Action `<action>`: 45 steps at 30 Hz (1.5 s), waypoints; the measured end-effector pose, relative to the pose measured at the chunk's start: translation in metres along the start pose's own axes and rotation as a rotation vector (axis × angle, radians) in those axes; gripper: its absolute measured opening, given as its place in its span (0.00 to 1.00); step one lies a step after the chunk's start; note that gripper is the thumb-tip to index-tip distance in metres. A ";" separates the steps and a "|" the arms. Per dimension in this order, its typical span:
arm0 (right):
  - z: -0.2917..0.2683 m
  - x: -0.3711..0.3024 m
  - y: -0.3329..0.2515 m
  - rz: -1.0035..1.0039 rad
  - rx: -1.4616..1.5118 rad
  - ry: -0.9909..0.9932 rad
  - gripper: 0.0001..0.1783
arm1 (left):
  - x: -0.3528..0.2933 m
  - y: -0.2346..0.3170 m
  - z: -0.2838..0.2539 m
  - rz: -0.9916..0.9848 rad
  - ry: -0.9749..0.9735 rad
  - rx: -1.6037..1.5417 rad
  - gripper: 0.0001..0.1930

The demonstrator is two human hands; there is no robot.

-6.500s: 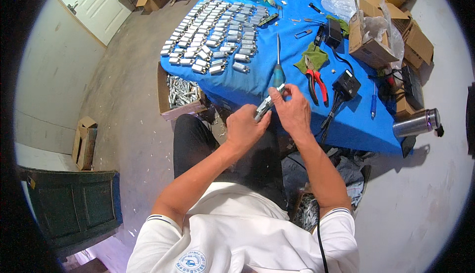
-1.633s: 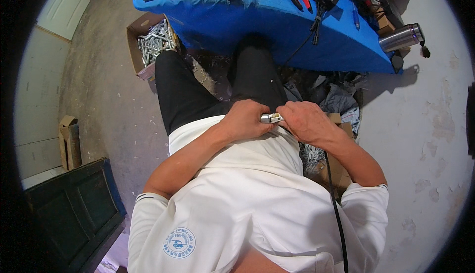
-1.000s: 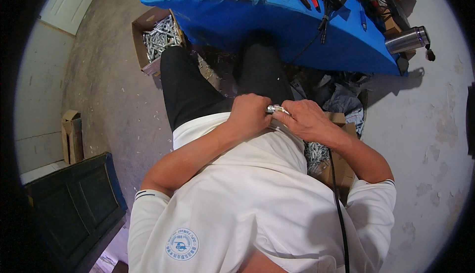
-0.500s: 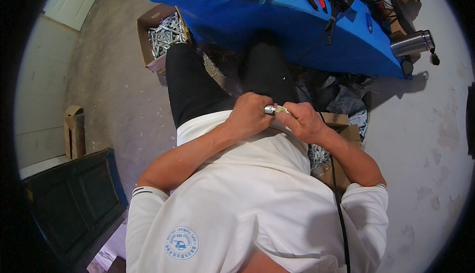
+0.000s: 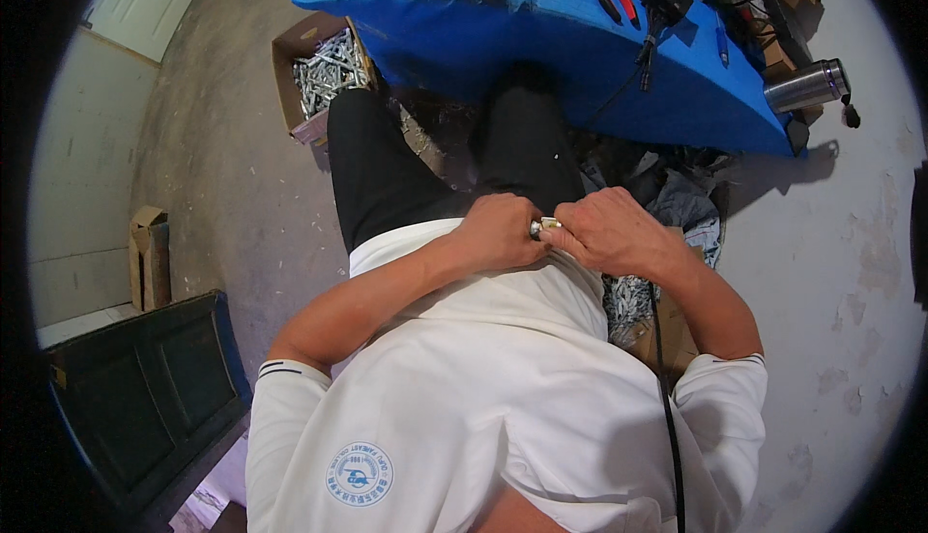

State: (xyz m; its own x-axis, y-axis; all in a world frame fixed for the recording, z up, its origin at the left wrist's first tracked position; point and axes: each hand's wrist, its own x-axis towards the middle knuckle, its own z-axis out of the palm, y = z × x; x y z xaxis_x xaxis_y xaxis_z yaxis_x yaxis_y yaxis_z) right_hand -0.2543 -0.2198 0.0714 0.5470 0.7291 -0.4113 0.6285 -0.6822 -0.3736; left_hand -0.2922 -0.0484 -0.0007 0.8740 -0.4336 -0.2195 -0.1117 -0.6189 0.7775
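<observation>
Left hand (image 5: 503,230), fingers clamped on a shiny part (image 5: 543,228) (mostly hidden) at its three o'clock, right hand (image 5: 611,229), fingers pinching the other end, box (image 5: 309,131) of metal bits (image 5: 332,71) at the part's ten o'clock

Grey floor (image 5: 242,185), pale flecks scattered, left of left hand (image 5: 500,231). Pale wall (image 5: 82,166) farther left of same hand; white door (image 5: 145,1) far ahead and left. Dark panelled board (image 5: 150,393) left of left hand, toward body. Blue-covered table (image 5: 561,59) ahead of right hand (image 5: 609,231). Right of that hand, whitish surface (image 5: 812,272), peeling in patches, shadow (image 5: 797,173) by table corner.
</observation>
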 end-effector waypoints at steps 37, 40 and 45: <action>0.038 -0.008 0.020 -0.304 1.381 -0.041 0.21 | -0.021 0.002 -0.002 0.005 -0.324 -1.124 0.12; 0.023 -0.017 0.024 -0.234 1.379 0.081 0.19 | -0.017 0.026 -0.008 0.027 -0.173 -1.049 0.12; 0.050 -0.063 0.055 0.041 0.748 0.722 0.16 | -0.017 0.033 -0.008 0.060 -0.118 -0.794 0.16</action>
State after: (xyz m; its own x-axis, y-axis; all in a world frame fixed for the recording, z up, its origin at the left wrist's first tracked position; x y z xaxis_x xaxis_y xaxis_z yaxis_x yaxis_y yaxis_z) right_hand -0.2813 -0.3060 0.0348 0.9160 0.3953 0.0684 0.2335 -0.3868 -0.8921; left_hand -0.3072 -0.0562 0.0330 0.8164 -0.5453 -0.1900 0.2511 0.0390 0.9672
